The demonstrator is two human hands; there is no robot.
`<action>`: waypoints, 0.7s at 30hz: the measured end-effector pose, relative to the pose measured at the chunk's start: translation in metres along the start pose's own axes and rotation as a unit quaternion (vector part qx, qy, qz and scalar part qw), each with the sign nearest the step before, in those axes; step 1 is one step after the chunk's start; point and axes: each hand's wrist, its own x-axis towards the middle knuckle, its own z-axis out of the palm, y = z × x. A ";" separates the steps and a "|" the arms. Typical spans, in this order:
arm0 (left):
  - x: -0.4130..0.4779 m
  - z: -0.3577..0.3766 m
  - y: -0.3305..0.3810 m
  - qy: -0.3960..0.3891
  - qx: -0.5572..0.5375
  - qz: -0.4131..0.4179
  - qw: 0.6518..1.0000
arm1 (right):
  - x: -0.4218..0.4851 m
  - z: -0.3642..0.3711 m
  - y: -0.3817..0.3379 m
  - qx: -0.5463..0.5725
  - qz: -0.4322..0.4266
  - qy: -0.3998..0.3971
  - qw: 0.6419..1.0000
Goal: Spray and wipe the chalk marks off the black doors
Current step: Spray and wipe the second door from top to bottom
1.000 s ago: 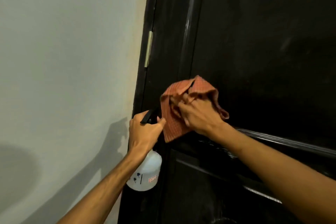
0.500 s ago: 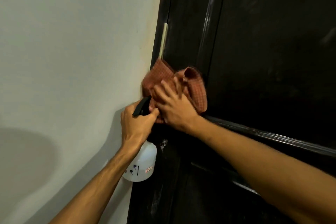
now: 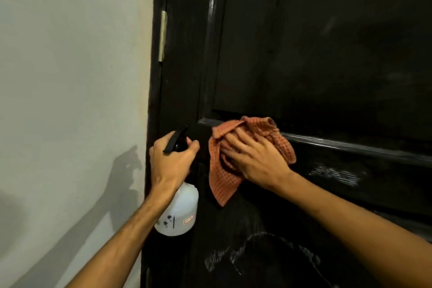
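Observation:
The black panelled door (image 3: 315,54) fills the right of the view. My right hand (image 3: 254,159) presses an orange checked cloth (image 3: 224,182) flat against the door's middle rail, fingers spread over it. My left hand (image 3: 173,161) grips the black trigger head of a white spray bottle (image 3: 180,215), which hangs below my fist beside the door's left edge. White chalk marks (image 3: 334,174) smear the rail to the right of the cloth. More chalk scribbles (image 3: 257,255) curve across the lower panel.
A pale plastered wall (image 3: 70,77) takes up the left side, with shadows of my arms on it. A brass hinge (image 3: 163,35) sits on the door frame above my left hand.
My right hand has slid the cloth from the door's left edge rightward and down onto the middle rail. The view dropped, bringing chalk marks on the lower panel into sight.

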 end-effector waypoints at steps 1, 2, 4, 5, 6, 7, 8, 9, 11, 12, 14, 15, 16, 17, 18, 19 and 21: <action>-0.007 0.005 0.005 -0.008 -0.003 0.002 1.000 | -0.004 -0.008 0.014 0.008 0.067 0.019 0.998; -0.012 0.010 0.008 -0.015 -0.007 0.005 1.000 | -0.009 -0.017 0.023 0.016 0.136 0.034 0.990; -0.024 0.023 0.016 -0.031 -0.011 0.008 0.999 | -0.030 -0.018 0.023 0.023 0.186 0.044 0.981; -0.031 0.031 0.022 -0.041 -0.014 0.008 0.999 | -0.045 -0.012 0.017 0.026 0.155 0.033 0.987; -0.035 0.038 0.027 -0.053 -0.016 0.008 0.998 | -0.057 -0.008 0.012 0.020 0.102 0.011 0.995; -0.041 0.047 0.032 -0.065 -0.017 0.012 0.998 | -0.071 -0.007 0.014 0.010 0.065 -0.010 0.998; -0.046 0.054 0.038 -0.074 -0.016 0.015 0.997 | -0.081 -0.010 0.023 0.008 0.064 -0.013 0.998; -0.051 0.061 0.043 -0.078 -0.018 0.021 0.997 | -0.089 -0.017 0.034 0.018 0.099 0.006 0.995; -0.061 0.076 0.054 -0.088 -0.026 0.030 0.995 | -0.113 -0.028 0.054 0.034 0.219 0.042 0.974; -0.067 0.084 0.061 -0.098 -0.030 0.034 0.994 | -0.132 -0.026 0.060 0.031 0.271 0.057 0.960; -0.079 0.098 0.072 -0.120 -0.040 0.037 0.991 | -0.178 -0.016 0.056 0.015 0.342 0.061 0.938; -0.085 0.107 0.077 -0.132 -0.047 0.038 0.989 | -0.201 -0.011 0.052 0.013 0.363 0.054 0.930; -0.093 0.117 0.083 -0.144 -0.054 0.036 0.987 | -0.225 -0.009 0.051 0.017 0.381 0.046 0.923; -0.098 0.124 0.088 -0.152 -0.059 0.034 0.986 | -0.243 -0.008 0.053 0.032 0.400 0.044 0.915; -0.102 0.130 0.093 -0.157 -0.064 0.038 0.985 | -0.257 -0.011 0.059 0.052 0.426 0.050 0.902; -0.107 0.137 0.097 -0.162 -0.066 0.046 0.983 | -0.267 -0.016 0.068 0.070 0.468 0.059 0.879; -0.118 0.152 0.108 -0.173 -0.070 0.054 0.981 | -0.276 -0.024 0.088 0.071 0.573 0.092 0.812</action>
